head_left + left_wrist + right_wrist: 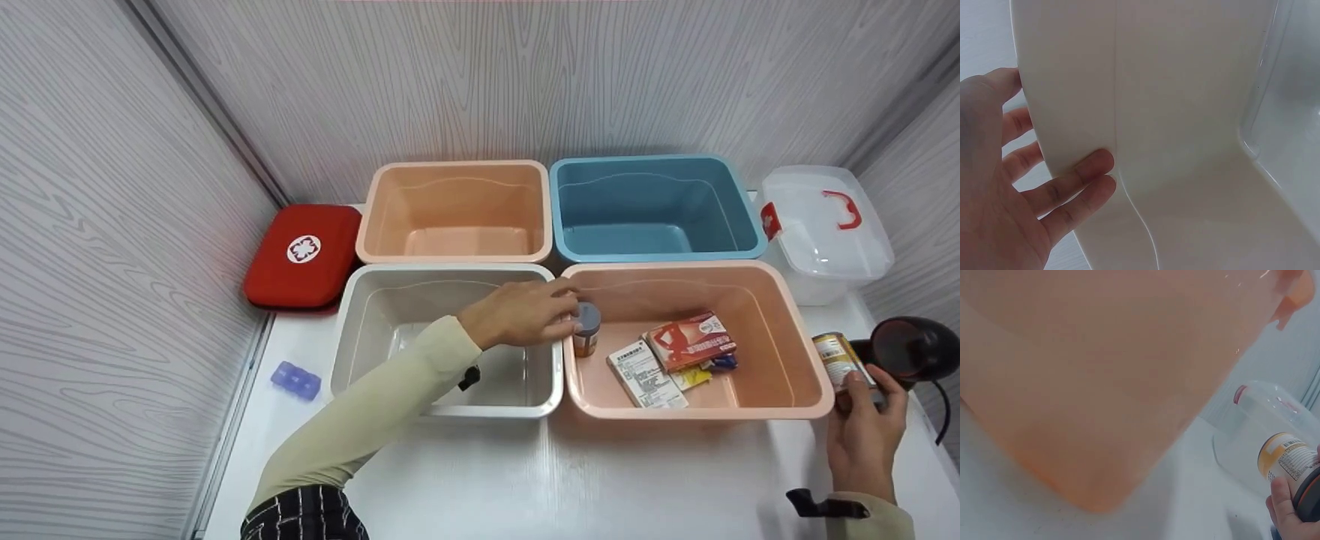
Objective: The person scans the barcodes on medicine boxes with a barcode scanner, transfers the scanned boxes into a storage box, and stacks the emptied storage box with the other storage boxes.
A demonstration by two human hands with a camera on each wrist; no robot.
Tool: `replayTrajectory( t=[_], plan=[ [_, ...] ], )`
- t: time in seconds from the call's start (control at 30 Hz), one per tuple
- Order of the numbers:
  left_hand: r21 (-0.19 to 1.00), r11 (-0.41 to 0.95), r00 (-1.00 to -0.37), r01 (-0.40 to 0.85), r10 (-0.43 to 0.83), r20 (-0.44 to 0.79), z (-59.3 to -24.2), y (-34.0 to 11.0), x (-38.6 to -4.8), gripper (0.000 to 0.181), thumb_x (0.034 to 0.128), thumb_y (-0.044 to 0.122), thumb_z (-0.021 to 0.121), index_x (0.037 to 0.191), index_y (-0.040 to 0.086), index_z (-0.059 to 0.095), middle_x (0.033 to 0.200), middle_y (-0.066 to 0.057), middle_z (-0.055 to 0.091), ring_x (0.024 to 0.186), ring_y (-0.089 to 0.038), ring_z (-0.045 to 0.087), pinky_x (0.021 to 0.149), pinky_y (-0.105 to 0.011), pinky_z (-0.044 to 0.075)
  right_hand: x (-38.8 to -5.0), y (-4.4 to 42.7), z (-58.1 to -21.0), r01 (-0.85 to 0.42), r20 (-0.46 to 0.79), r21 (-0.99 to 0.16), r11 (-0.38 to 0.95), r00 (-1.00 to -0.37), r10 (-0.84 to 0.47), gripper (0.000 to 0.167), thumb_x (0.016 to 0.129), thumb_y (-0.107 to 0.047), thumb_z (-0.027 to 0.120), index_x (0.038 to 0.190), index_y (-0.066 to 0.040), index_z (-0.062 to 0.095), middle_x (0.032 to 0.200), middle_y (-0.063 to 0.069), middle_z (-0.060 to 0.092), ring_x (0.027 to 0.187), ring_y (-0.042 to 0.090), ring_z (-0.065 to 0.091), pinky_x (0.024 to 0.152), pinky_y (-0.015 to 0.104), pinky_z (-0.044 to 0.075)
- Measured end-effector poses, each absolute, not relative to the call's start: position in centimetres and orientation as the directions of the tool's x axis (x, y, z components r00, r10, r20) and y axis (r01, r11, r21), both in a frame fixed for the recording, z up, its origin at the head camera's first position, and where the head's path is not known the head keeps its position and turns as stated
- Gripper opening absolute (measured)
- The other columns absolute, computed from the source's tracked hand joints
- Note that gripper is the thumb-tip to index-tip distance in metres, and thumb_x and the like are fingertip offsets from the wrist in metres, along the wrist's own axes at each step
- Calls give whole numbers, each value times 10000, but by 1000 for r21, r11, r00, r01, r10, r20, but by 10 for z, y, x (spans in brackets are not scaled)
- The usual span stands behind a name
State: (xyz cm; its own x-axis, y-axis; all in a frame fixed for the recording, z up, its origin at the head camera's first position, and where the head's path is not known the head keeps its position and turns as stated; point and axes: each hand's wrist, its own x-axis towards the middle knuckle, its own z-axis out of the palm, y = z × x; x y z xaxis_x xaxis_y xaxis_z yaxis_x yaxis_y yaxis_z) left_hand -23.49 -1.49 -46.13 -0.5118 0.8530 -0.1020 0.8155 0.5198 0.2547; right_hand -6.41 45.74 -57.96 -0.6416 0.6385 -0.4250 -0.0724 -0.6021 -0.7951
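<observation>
My left hand (529,311) reaches over the rim between the off-white bin (450,411) and the front peach bin (697,413). Its fingertips are at the grey lid of a small orange pill bottle (586,330) inside the peach bin's left wall. The left wrist view shows this hand (1033,174) with loosely spread fingers straddling the off-white bin's rim; the bottle is hidden there. To the right of the peach bin, my right hand (866,420) grips a bottle (838,364) with a yellow-and-white label. The right wrist view shows that bottle's (1292,458) barcode and dark cap.
Medicine boxes (690,341) lie in the front peach bin. Behind stand another peach bin (454,259) and a blue bin (660,255). A red first-aid case (304,255) and purple pill box (296,381) are left; a clear first-aid box (832,225) and black corded object (911,349) are right.
</observation>
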Motion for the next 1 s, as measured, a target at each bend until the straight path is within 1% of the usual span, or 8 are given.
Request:
replayTrajectory(
  t=[0.17,0.3,0.47,0.67,0.77,0.83,0.93,1.0],
  plan=[
    [284,508,-502,813,859,-101,-461,-15,-236,432,1146,458,477,1384,162,684,1592,-111,543,1292,-283,653,1106,-445,551,-64,455,-579,-46,-410,-826,-562,-634,655,582,1008,-68,778,1492,-287,541,1472,-103,425,1251,127,511,810,190,589],
    [299,501,-499,812,862,-89,-461,-15,-236,422,1145,451,488,1373,157,686,1604,-108,533,1290,-290,655,1098,-447,554,-66,453,-578,-43,-371,-857,-514,-639,673,636,978,-18,798,1511,-264,554,1545,-99,417,1332,131,493,824,155,591],
    [294,485,-487,824,870,-71,-460,-15,-236,397,1145,422,493,1339,137,690,1602,-111,532,1260,-295,660,1064,-446,564,-68,449,-579,-54,-301,-899,-436,-647,700,595,979,58,759,1481,-207,581,1661,-35,338,1407,142,451,841,126,598],
    [290,485,-487,825,870,-73,-462,-15,-236,394,1146,422,481,1332,146,691,1614,-101,528,1259,-284,662,1069,-435,562,-68,448,-581,-105,-223,-923,-371,-639,736,513,972,119,723,1409,-135,630,1591,-15,384,1420,177,430,860,126,593],
    [291,485,-487,825,871,-72,-463,-15,-236,390,1143,417,476,1329,154,695,1625,-100,523,1256,-287,667,1073,-433,560,-68,447,-582,-117,-141,-956,-270,-623,769,456,961,138,713,1347,-101,671,1532,-17,441,1440,182,418,892,96,562],
    [295,483,-485,825,872,-68,-464,-15,-236,384,1143,414,479,1324,154,696,1627,-99,524,1263,-287,667,1081,-431,554,-68,447,-583,-95,-67,-983,-158,-615,786,405,962,128,704,1304,-88,692,1518,-34,463,1465,168,406,951,94,538],
    [301,479,-483,825,873,-66,-464,-15,-236,386,1147,416,479,1324,150,694,1633,-96,521,1281,-283,661,1099,-426,545,-68,446,-581,-49,49,-999,25,-604,795,334,964,99,709,1253,-69,719,1504,-75,481,1480,142,403,1069,141,501],
    [305,482,-484,822,872,-72,-464,-15,-236,394,1152,425,473,1330,148,690,1638,-91,516,1298,-280,654,1115,-425,538,-67,445,-581,-11,126,-989,149,-604,787,308,981,63,706,1267,-51,712,1511,-98,466,1489,141,399,1139,206,488]
  ],
)
